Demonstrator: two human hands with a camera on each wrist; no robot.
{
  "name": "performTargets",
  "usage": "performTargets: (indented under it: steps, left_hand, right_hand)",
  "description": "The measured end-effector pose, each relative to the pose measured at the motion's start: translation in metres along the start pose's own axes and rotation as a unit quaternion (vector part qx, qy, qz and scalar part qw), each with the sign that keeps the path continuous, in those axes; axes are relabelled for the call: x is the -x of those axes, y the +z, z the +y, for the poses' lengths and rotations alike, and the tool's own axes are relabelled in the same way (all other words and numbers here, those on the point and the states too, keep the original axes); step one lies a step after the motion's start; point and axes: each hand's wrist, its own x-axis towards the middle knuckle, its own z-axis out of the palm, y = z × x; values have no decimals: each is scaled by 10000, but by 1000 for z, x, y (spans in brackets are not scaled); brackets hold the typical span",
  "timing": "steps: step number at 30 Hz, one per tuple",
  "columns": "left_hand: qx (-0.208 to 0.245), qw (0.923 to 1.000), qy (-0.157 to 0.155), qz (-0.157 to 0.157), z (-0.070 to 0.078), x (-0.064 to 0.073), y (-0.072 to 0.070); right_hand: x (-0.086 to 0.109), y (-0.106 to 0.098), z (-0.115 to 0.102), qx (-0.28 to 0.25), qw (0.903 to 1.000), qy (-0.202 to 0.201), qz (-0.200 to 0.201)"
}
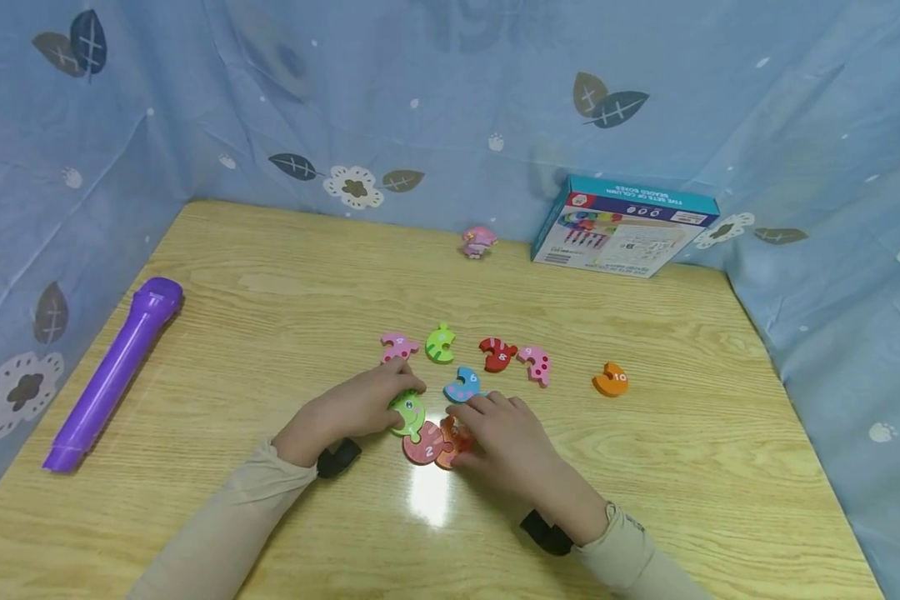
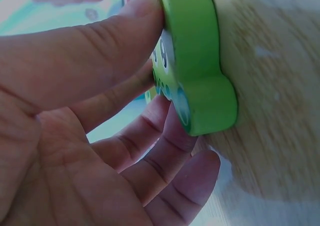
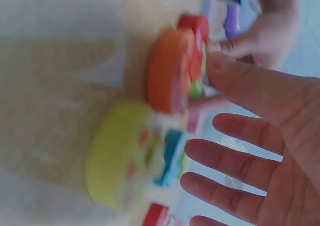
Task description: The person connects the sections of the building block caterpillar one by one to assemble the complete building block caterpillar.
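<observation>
My left hand (image 1: 363,406) pinches a green puzzle piece with a smiling face (image 1: 408,416) between thumb and fingers. In the left wrist view, the thumb lies on the face of this green piece (image 2: 195,56), with fingertips along its edge. Joined to it are a red puzzle piece numbered 2 (image 1: 422,450) and an orange puzzle piece (image 1: 443,459). Over the orange piece reaches my right hand (image 1: 513,442), its fingers spread and thumb near the piece. The right wrist view has a yellow puzzle piece (image 3: 112,156) beside the orange one; the right hand hides it from the head view.
Beyond the hands lie several puzzle pieces, among them blue 6 (image 1: 459,387), red 8 (image 1: 497,356) and pink 9 (image 1: 537,365). Orange 10 (image 1: 612,380) is off to the right. A purple microphone-shaped tube (image 1: 116,375), pink figurine (image 1: 478,242) and box (image 1: 622,229) stand farther out.
</observation>
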Motion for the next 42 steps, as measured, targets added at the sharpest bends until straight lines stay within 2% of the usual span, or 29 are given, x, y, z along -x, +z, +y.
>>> performTargets:
  steps: [7,12,17,22,25,27,30,33,38,42]
  left_hand:
    - [-6,10000,53,37,0,1,0]
    - [-60,9999,110,56,-1,1,0]
    - [-54,9998,183,79,-3,1,0]
    - [15,9997,235,34,-4,0,2]
    - [58,9998,207,-14,-4,-1,3]
    - [57,9998,185,-22,-3,-1,4]
    - [48,9998,182,-1,-2,0,3]
    - [24,9998,215,28,0,0,2]
    - [-53,9998,204,52,0,1,1]
    - [-51,9998,170,29,-1,1,1]
  right_hand:
    - [-15,-18,22,-216,9985,209,448]
    - [-37,-26,37,-499,9977,102,444]
    - [-75,-31,41,-553,9981,-250,-37]
    - [-113,-31,33,-249,9953,-692,-626]
    - [-130,-26,26,-37,9918,-908,-896]
    - [-138,-21,21,175,9897,-914,-1086]
    - [-147,-11,16,467,9864,-844,-1333]
    - [-151,-3,14,537,9857,-776,-1398]
    - [-152,1,15,463,9902,-649,-1143]
    - [-141,-6,23,70,9942,-638,-862]
